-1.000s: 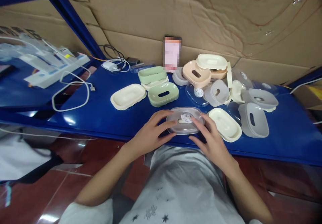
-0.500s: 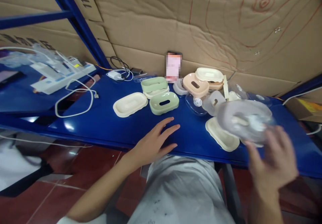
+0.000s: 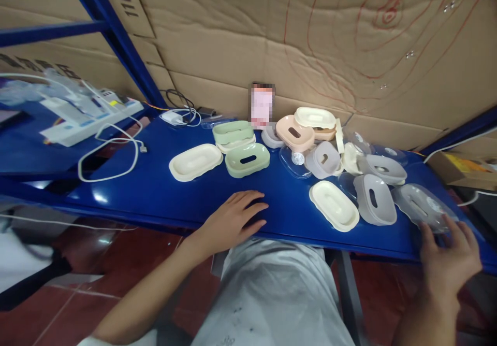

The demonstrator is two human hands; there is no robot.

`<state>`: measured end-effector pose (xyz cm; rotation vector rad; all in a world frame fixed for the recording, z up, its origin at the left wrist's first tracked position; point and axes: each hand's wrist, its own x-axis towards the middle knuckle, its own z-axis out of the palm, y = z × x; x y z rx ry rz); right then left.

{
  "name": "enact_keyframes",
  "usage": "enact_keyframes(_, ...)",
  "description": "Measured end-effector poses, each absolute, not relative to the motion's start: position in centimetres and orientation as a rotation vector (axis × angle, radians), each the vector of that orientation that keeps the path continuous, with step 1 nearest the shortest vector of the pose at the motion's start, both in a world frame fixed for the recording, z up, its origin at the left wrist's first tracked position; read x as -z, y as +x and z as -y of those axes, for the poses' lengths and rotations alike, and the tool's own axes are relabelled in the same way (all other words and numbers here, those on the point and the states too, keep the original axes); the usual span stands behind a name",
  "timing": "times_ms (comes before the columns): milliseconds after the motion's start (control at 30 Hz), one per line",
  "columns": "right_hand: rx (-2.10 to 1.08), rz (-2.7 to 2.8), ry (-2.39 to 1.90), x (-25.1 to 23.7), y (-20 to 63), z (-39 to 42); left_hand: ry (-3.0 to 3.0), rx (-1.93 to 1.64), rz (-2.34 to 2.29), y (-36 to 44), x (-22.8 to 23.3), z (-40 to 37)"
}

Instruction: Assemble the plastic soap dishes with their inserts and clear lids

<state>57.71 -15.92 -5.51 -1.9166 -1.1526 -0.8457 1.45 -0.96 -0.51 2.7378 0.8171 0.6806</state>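
Holds the left hand [image 3: 238, 217] over the blue tabletop [image 3: 155, 201], with fingers loosely parted around nothing, near the green slotted box [image 3: 243, 170]. Has the right hand [image 3: 450, 253], with thumb and fingers apart, at the near edge of the clear-lidded grey box [image 3: 412, 205] toward the tabletop's right end; cannot tell whether gripping or touching. Shows a grey slotted box [image 3: 384, 202] just left of that.
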Motion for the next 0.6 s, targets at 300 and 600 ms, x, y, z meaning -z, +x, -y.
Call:
enact_keyframes(300, 0.688, 1.822, -1.57, 0.7, 39.3, 13.8, 2.731, -0.679, -0.825, 1.4, 0.6, 1.0)
enact_keyframes(600, 0.194, 2.262, -1.371, 0.7, 31.9, 11.3, 2.8, -0.716, -0.697, 1.3, 0.4, 1.1)
